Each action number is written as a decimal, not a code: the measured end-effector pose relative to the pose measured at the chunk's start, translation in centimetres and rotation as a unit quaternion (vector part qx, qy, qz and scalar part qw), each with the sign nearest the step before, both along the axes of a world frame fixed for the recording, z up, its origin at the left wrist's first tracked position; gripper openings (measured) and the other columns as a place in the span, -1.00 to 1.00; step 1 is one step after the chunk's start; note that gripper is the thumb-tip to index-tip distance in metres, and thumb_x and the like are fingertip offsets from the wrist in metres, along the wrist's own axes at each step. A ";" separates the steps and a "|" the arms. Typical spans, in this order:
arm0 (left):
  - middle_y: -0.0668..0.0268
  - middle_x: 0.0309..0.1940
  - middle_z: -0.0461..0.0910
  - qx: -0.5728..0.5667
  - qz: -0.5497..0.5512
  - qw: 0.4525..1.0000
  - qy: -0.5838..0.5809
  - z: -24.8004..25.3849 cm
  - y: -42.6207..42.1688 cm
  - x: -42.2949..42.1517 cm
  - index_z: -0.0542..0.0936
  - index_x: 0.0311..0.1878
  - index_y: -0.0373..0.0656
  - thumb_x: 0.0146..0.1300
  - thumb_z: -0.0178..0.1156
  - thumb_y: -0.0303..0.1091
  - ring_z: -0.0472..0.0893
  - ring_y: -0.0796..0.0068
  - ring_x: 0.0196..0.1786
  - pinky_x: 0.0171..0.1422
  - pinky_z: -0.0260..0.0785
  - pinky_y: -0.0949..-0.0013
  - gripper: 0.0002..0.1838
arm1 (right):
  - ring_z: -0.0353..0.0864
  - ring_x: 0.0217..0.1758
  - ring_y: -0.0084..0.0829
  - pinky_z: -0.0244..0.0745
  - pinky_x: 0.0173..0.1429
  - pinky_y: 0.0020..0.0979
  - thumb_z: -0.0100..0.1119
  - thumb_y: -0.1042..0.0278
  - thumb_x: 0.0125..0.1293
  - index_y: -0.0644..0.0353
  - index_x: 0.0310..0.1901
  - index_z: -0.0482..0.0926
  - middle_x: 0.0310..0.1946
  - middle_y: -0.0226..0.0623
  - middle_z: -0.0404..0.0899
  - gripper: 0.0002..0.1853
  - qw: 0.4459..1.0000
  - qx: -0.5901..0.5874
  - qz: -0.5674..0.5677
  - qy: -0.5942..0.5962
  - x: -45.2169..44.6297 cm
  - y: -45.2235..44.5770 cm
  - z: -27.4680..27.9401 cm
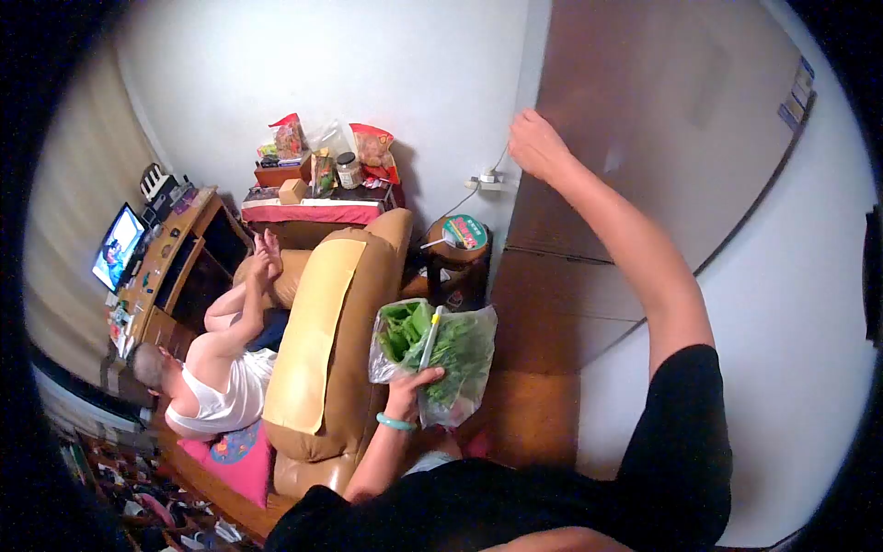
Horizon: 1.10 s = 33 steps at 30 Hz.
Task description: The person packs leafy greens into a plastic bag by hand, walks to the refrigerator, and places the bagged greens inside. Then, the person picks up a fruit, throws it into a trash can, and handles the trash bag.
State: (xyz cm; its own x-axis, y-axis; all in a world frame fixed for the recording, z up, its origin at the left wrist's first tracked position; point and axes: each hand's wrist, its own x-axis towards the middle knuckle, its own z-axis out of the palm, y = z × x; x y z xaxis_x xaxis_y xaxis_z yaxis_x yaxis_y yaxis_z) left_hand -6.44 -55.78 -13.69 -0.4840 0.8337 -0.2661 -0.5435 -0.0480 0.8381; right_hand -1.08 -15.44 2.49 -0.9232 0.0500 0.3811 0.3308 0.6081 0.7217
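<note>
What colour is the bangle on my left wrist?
Pale bluish green; the bangle shows best in the head view.

A plain black top (515, 501) covers the torso, its right sleeve (679, 405) short and loose — a broad opening that ends on the upper arm. Around the wrist of the left hand (416, 382) sits a bangle (395, 422) — pale green, smooth and rounded.

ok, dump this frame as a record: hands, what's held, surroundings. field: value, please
left hand: gripping a clear plastic bag
bag contents: leafy greens
right hand: raised, fingers curled at the edge of the brown refrigerator; contact unclear
other person: white top, beyond the tan sofa arm
stool top: green hand fan
desk screen: lit
</note>
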 end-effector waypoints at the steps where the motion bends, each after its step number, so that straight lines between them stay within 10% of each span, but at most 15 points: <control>1: 0.22 -0.22 0.57 -0.018 -0.009 0.999 0.050 -2.7 -0.6 -1.7 0.46 -0.06 -0.34 -0.11 0.29 -0.52 0.57 0.36 -0.22 -0.09 0.46 0.27 -0.54 | 0.51 -0.20 -0.33 0.30 0.03 -0.25 0.07 0.32 -0.01 0.12 -0.54 0.65 -0.51 -0.26 0.58 -0.83 0.999 -0.009 -0.040 -0.006 -0.3 -2.2 -1.7; 13: 0.28 -0.34 0.57 0.088 0.068 0.991 0.078 -12.5 4.8 -4.5 0.52 -0.17 -0.34 -0.15 0.31 -0.57 0.55 0.38 -0.28 -0.06 0.42 0.34 -0.63 | 0.47 -0.28 -0.36 0.30 -0.13 -0.37 0.10 0.36 -0.11 0.12 -0.61 0.58 -0.55 -0.31 0.51 -0.90 0.989 -0.069 -0.131 -0.013 5.8 -13.3 -11.1; 19: 0.22 -0.17 0.54 0.156 0.037 0.987 0.033 -11.1 5.1 -4.2 0.46 -0.04 -0.31 -0.13 0.28 -0.57 0.54 0.34 -0.17 -0.03 0.42 0.33 -0.53 | 0.41 -0.40 -0.43 0.31 -0.26 -0.41 0.18 0.34 0.00 0.15 -0.59 0.53 -0.59 -0.37 0.43 -0.87 0.997 -0.051 -0.031 0.051 11.8 -24.7 -11.6; 25: 0.22 -0.13 0.54 0.156 -0.046 0.982 0.092 -7.9 4.6 -4.5 0.42 0.02 -0.28 -0.19 0.32 -0.69 0.55 0.36 -0.13 0.03 0.43 0.30 -0.41 | 0.45 -0.09 -0.40 0.31 -0.01 -0.36 0.16 0.23 0.14 0.11 -0.25 0.61 -0.32 -0.41 0.53 -0.80 0.987 0.055 0.141 0.053 19.7 -34.7 -13.6; 33: 0.24 -0.09 0.51 0.186 -0.227 0.955 0.045 -0.5 1.5 -2.9 0.41 0.04 -0.26 -0.18 0.32 -0.70 0.52 0.37 -0.07 0.04 0.41 0.32 -0.40 | 0.30 0.17 -0.25 0.18 0.21 -0.21 0.09 0.04 0.18 0.12 0.07 0.42 0.00 -0.20 0.40 -0.53 0.946 0.229 -0.073 0.216 26.1 -54.1 -16.2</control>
